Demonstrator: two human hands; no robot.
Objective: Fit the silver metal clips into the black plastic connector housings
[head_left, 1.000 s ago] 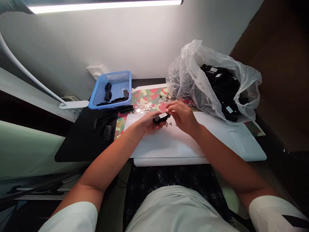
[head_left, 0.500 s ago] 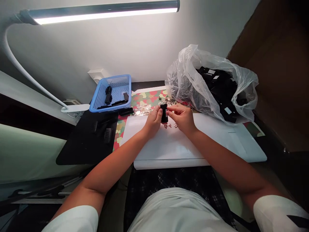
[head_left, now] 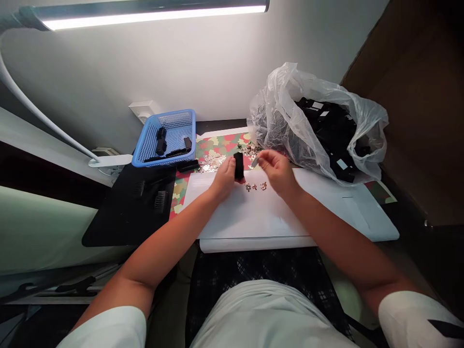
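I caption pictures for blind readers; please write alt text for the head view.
A person's left hand holds a small black block while the right hand pinches a grey piece, above a white surface with small metal pieces. Behind are a blue basket and an open plastic bag, both holding black parts.

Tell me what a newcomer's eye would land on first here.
The bright lamp glowing across the top stands out first, then the bulging clear plastic bag of black parts at the right. In the middle, the left hand holds a black block while the right hand pinches a small grey piece. A blue basket sits at the back left.
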